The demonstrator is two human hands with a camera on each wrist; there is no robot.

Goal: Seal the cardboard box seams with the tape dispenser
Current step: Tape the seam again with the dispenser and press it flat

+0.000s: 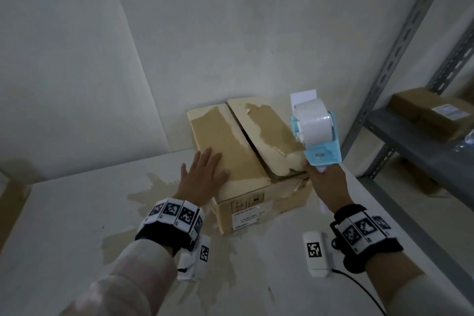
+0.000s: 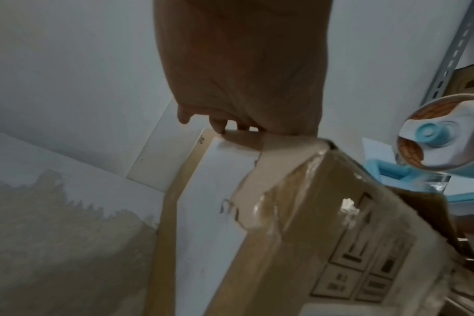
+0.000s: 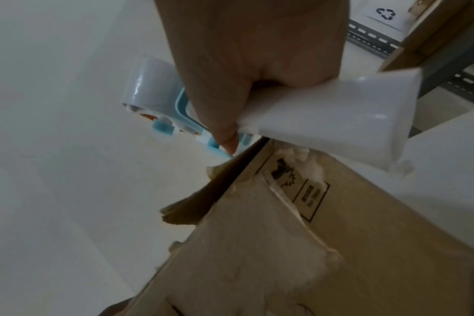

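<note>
A worn cardboard box (image 1: pixel 246 151) stands on a white table against the wall, its two top flaps meeting at a dark open seam (image 1: pixel 250 140). My left hand (image 1: pixel 202 177) lies flat with straight fingers on the left flap, near the box's front corner; in the left wrist view the left hand (image 2: pixel 241 70) presses the box (image 2: pixel 325 224) from above. My right hand (image 1: pixel 327 182) grips the white handle of a light-blue tape dispenser (image 1: pixel 316 133) with a white tape roll, held over the right flap's front edge. In the right wrist view the right hand (image 3: pixel 257 70) holds the dispenser (image 3: pixel 325 119) just above the box (image 3: pixel 298 245).
The white table (image 1: pixel 64 213) has patches of peeled brown surface around the box. A grey metal shelf rack (image 1: pixel 415 141) stands at the right with a flat cardboard parcel (image 1: pixel 433 113) on it. A white paper (image 1: pixel 304 96) leans behind the dispenser by the wall.
</note>
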